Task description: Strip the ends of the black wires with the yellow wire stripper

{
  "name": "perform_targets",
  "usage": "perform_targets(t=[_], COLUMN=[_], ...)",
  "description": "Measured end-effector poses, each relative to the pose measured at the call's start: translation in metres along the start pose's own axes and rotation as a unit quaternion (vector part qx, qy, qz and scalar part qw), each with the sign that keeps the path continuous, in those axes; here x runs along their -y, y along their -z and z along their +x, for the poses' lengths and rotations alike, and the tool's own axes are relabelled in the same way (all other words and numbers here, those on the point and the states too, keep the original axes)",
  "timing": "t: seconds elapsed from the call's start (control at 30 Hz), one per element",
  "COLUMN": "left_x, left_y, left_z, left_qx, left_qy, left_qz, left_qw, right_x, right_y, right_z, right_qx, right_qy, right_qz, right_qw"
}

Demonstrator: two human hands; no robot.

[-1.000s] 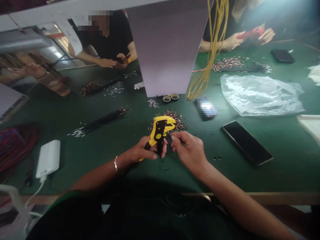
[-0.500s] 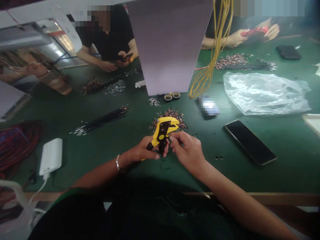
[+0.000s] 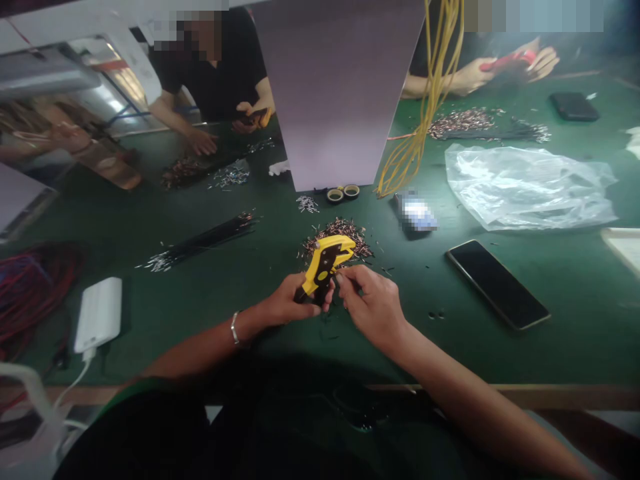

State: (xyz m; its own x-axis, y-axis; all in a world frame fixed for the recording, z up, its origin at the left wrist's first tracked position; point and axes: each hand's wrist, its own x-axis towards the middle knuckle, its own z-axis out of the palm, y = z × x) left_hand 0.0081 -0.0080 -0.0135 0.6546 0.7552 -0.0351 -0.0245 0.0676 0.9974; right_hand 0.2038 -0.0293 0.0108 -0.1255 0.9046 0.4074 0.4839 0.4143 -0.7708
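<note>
My left hand [image 3: 295,298] is wrapped round the handles of a yellow and black wire stripper [image 3: 324,260], its head tilted up and to the right. Close against the tool's right side, my right hand [image 3: 375,297] is closed in a pinch. What sits between that thumb and finger is too small to make out. Behind the stripper lies a heap of short copper-coloured wire bits [image 3: 345,229], partly covered by the tool. To the left rests a bundle of black wires [image 3: 200,241] with bright ends at its near end.
A phone [image 3: 497,283] and a clear plastic bag [image 3: 530,187] lie to the right. A white power bank [image 3: 100,313] is at left, beside coiled red wires [image 3: 37,287]. A grey panel [image 3: 340,93] stands ahead, with tape rolls [image 3: 343,194] at its foot. Co-workers sit beyond.
Across the table, a co-worker's hand has moved away from their tool toward the wire pile on the left. My hands and the stripper stay almost in place.
</note>
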Motion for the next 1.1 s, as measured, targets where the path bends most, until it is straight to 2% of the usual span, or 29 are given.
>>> perform_targets(t=[0.37, 0.9, 1.1], left_x=[-0.002, -0.0046, -0.0001], left_y=[-0.0028, -0.0071, -0.0082], left_z=[0.0002, 0.0008, 0.0001], left_qx=[-0.023, -0.051, -0.09], left_qy=[-0.016, -0.003, 0.01], left_qz=[0.067, 0.142, 0.189], left_qw=[0.997, 0.989, 0.978], right_x=[-0.0029, -0.005, -0.0062], right_y=[-0.0022, -0.0039, -0.0053], right_z=[-0.0015, -0.0021, -0.0007], right_qx=[0.014, 0.029, 0.031], right_qy=[-0.017, -0.038, -0.033], right_qz=[-0.01, 0.01, 0.011], right_qw=[1.0, 0.999, 0.999])
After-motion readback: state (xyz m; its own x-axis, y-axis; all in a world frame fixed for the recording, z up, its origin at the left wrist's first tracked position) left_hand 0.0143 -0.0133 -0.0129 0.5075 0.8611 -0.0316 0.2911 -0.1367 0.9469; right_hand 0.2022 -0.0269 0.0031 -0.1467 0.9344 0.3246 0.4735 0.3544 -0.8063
